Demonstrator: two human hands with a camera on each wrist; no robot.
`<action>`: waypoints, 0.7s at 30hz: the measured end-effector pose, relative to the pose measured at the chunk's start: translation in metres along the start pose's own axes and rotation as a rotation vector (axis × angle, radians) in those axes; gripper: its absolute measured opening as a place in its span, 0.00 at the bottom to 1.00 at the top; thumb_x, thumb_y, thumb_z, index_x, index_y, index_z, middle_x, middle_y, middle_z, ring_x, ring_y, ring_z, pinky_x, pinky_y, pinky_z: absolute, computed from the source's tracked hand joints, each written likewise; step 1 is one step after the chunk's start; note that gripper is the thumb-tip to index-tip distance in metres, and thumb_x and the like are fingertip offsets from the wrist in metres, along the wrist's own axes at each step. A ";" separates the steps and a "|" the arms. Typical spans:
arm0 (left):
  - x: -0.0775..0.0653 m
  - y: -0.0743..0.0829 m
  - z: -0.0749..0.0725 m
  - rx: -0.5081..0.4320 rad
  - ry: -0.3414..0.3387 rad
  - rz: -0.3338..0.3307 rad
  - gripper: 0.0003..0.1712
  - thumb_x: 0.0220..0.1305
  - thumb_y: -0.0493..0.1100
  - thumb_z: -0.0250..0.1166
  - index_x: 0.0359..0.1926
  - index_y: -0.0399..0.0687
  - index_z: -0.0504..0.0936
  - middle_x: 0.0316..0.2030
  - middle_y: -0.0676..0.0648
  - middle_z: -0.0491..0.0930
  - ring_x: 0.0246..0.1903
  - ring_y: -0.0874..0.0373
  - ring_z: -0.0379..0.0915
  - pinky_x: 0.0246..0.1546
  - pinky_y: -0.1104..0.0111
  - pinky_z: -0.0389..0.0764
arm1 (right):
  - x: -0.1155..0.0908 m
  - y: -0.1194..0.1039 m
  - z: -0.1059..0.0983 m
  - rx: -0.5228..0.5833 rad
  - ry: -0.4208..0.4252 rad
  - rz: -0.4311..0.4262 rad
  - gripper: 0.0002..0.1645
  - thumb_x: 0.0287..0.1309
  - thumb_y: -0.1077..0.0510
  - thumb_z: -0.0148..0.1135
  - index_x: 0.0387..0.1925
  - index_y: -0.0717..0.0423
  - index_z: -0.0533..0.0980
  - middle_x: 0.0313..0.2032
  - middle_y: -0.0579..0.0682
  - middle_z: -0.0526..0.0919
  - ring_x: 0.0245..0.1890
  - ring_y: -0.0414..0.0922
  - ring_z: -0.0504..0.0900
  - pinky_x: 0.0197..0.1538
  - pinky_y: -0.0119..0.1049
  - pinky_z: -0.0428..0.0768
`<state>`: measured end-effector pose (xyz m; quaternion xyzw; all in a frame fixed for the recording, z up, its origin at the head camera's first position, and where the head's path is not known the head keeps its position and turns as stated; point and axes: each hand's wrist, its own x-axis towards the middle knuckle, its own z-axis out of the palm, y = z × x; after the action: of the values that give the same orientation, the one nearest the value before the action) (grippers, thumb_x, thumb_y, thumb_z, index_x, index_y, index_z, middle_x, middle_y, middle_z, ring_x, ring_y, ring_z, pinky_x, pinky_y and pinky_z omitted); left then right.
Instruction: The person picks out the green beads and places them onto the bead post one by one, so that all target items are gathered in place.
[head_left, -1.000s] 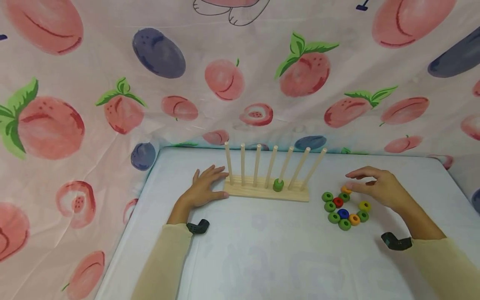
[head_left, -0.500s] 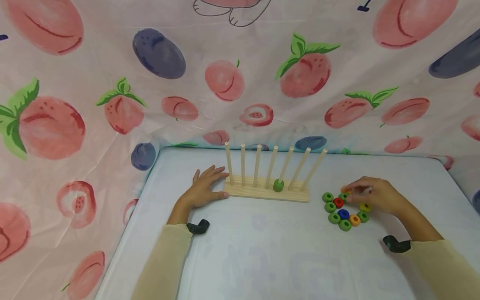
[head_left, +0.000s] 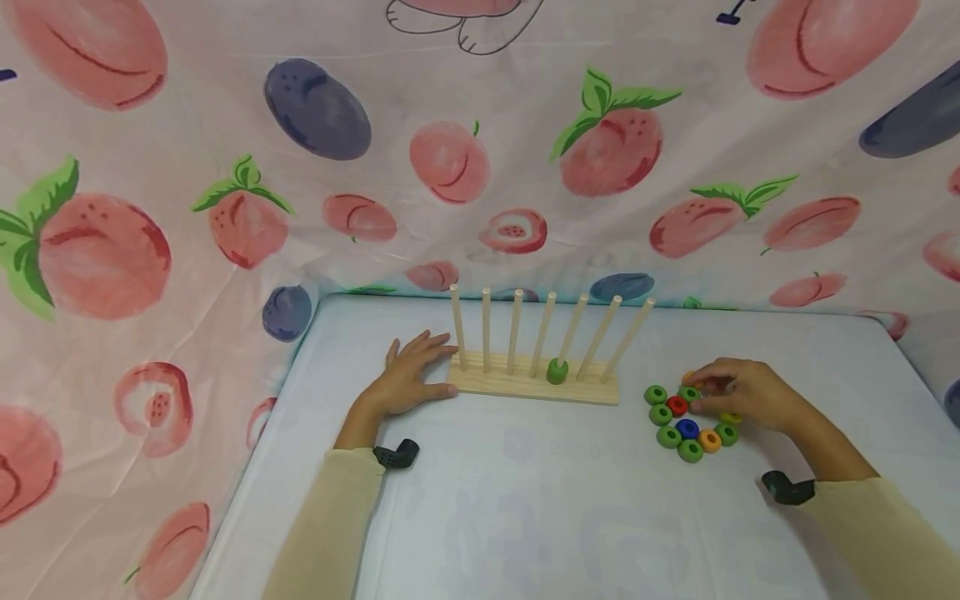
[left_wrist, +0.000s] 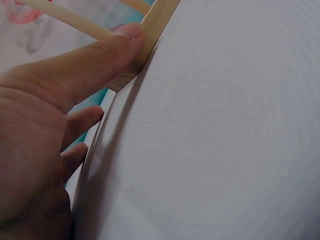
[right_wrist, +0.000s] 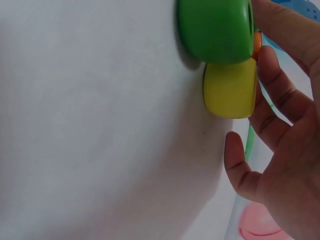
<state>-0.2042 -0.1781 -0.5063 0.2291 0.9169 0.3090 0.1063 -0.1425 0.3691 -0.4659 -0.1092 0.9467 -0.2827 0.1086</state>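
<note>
A wooden rack [head_left: 532,385] with a row of upright pegs stands in the head view, a green bead [head_left: 557,372] low on one peg. My left hand [head_left: 405,379] rests at its left end, fingers spread, thumb [left_wrist: 107,52] against the base. To the right lies a loose group of beads. There my right hand [head_left: 750,392] has thumb and forefinger curled around another green bead [head_left: 688,394]; their contact is partly hidden. An orange bead [head_left: 692,379] sits just behind it, a red bead [head_left: 677,406] beside it. A yellow bead [right_wrist: 230,90] shows near the fingers.
More beads lie close by, among them a blue bead [head_left: 687,429], an orange bead [head_left: 709,441] and several green ones. A white cloth [head_left: 525,508] covers the table. A fruit-print curtain [head_left: 450,83] rises behind it and along the left side.
My right hand has come down and slightly left into the beads, its thumb and forefinger now on either side of a green bead. The left hand and rack have stayed put.
</note>
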 end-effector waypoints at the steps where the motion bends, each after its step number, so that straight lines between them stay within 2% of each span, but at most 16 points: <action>1: 0.000 0.000 0.000 0.001 -0.001 -0.001 0.42 0.59 0.62 0.73 0.72 0.60 0.72 0.79 0.52 0.58 0.82 0.48 0.38 0.76 0.39 0.25 | 0.000 0.000 0.000 -0.001 -0.002 -0.004 0.23 0.53 0.49 0.79 0.50 0.51 0.86 0.34 0.44 0.80 0.36 0.37 0.73 0.36 0.27 0.76; 14: 0.000 0.002 0.000 -0.001 -0.012 -0.006 0.42 0.60 0.62 0.73 0.73 0.60 0.72 0.79 0.52 0.57 0.82 0.48 0.37 0.76 0.39 0.24 | -0.001 -0.003 -0.005 -0.008 -0.005 0.011 0.21 0.55 0.49 0.77 0.50 0.49 0.86 0.33 0.46 0.78 0.35 0.39 0.73 0.33 0.28 0.76; 21: 0.001 -0.001 0.001 0.012 -0.005 -0.004 0.42 0.60 0.62 0.73 0.73 0.60 0.71 0.79 0.52 0.58 0.82 0.49 0.37 0.76 0.39 0.24 | -0.002 -0.009 -0.010 -0.010 0.045 -0.014 0.19 0.55 0.46 0.77 0.47 0.46 0.86 0.33 0.45 0.77 0.36 0.39 0.72 0.34 0.28 0.76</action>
<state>-0.2049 -0.1780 -0.5077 0.2287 0.9190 0.3025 0.1079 -0.1423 0.3669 -0.4525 -0.1102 0.9496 -0.2810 0.0848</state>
